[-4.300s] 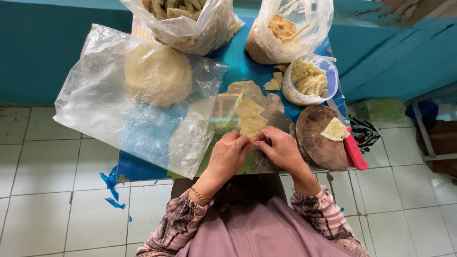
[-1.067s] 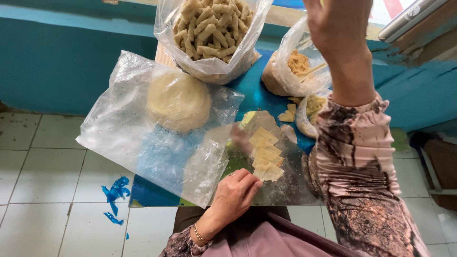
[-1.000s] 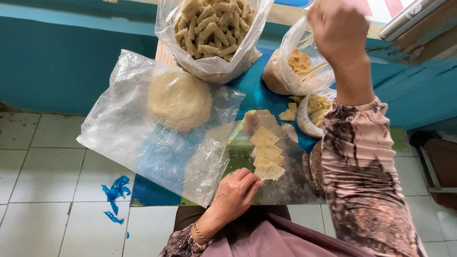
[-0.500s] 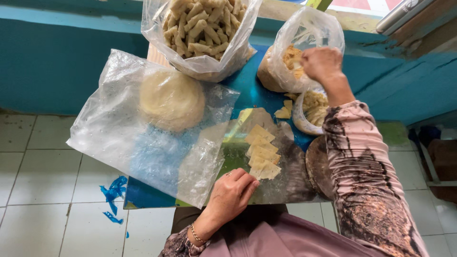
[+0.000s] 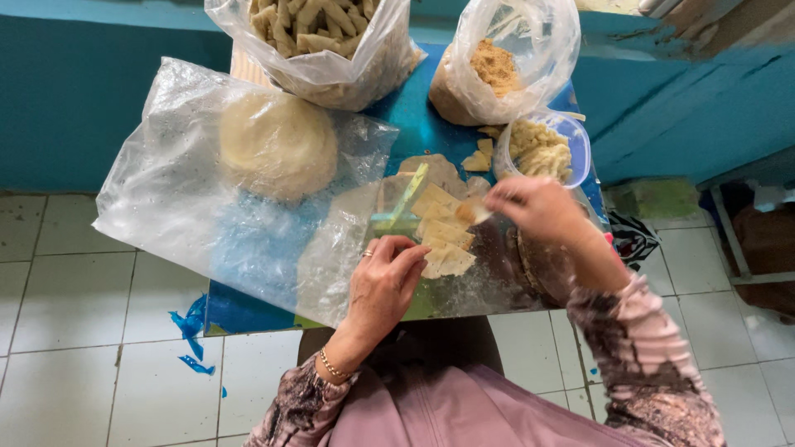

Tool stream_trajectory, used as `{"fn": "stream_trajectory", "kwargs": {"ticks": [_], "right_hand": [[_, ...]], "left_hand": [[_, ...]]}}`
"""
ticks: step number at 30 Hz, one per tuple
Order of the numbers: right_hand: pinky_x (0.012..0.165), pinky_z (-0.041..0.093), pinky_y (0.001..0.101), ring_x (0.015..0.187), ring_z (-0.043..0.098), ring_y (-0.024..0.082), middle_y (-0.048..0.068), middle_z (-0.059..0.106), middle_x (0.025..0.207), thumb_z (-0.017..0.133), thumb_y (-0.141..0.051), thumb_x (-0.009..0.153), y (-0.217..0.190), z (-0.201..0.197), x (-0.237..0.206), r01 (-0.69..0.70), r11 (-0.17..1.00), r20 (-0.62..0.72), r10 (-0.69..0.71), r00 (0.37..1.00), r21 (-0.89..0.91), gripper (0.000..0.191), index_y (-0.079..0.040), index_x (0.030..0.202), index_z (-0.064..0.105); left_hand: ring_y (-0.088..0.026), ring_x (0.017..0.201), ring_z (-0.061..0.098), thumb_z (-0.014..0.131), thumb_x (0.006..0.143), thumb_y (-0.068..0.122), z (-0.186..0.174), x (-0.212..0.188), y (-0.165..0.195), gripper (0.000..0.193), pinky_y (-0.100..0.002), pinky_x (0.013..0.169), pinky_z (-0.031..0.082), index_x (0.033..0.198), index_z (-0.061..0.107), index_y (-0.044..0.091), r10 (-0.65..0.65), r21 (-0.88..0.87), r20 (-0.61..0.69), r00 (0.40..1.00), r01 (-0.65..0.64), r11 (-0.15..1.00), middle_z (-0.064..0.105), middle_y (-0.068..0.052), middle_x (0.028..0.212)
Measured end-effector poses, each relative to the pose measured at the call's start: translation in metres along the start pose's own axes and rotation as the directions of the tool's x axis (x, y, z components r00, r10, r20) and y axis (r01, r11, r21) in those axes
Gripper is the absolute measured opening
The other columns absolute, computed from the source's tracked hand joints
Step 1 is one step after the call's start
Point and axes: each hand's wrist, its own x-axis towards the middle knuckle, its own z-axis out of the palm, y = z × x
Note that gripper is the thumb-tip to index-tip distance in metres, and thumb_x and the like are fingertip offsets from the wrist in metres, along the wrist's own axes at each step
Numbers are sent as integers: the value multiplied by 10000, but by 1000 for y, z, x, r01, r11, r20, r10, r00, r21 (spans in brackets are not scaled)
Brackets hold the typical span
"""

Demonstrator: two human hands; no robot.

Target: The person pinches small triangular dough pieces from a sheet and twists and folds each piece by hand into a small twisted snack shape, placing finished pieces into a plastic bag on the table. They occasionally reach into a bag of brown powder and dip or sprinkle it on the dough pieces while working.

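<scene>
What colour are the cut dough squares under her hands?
The dough squares are pale yellow, seen best in the head view.

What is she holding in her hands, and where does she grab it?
The right hand pinches a small bit of filling at its fingertips. The left hand holds nothing; it rests on a dough square.

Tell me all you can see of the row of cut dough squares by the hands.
The dough squares are thin, pale yellow, flat sheets, overlapping in a short row on a floured clear plastic sheet over the blue table. The left hand rests its fingertips at the nearest square's edge. The right hand, blurred, holds a small bit of filling just above the row.
</scene>
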Motion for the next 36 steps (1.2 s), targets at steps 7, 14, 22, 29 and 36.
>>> {"fn": "stream_trajectory", "kwargs": {"ticks": [7, 14, 22, 29, 36], "right_hand": [[656, 479, 417, 773, 639, 253, 34, 625, 765, 732, -280, 881, -58, 34, -43, 142, 950, -92, -174, 980, -279, 136, -145, 873, 720], [666, 439, 389, 789, 596, 212, -4, 594, 791, 750, -222, 822, -62, 27, -47, 207, 913, -92, -254, 963, -352, 124, -171, 933, 729], [689, 479, 400, 791, 636, 230, 12, 637, 801, 735, -247, 842, -46, 22, -44, 156, 927, -96, -199, 975, -340, 91, -181, 902, 755], [637, 559, 302, 750, 712, 143, 4, 778, 915, 655, -352, 975, 38, -37, 13, -124, 987, 63, 118, 991, 99, 222, -186, 1049, 783], [748, 524, 463, 875, 682, 315, 116, 745, 962, 685, -235, 1013, 73, -50, 145, -244, 900, -343, 115, 932, -362, 142, -148, 1080, 774]], "left_hand": [[-278, 964, 595, 736, 865, 151, 16, -4, 9, 341, -404, 740, 493, 1205, 706, 148, 205, 205, 178, 962, -241, 949, 591, -78, 1101], [-256, 966, 579, 725, 873, 146, 22, -9, 6, 293, -382, 750, 468, 1163, 689, 170, 184, 303, 216, 959, -245, 921, 580, -61, 1098], [-269, 963, 578, 747, 871, 183, 20, -9, 6, 218, -399, 752, 466, 1076, 681, 153, 175, 261, 216, 960, -230, 938, 589, -71, 1086], [-276, 1008, 583, 744, 911, 171, 10, -18, 1, 303, -400, 839, 487, 1200, 668, 122, 53, 192, 132, 990, -78, 978, 597, -73, 1137], [-311, 1065, 545, 769, 846, 283, 10, -11, 8, 435, -451, 871, 439, 1214, 631, 97, 76, 243, 215, 974, -129, 962, 548, -125, 1181]]}}
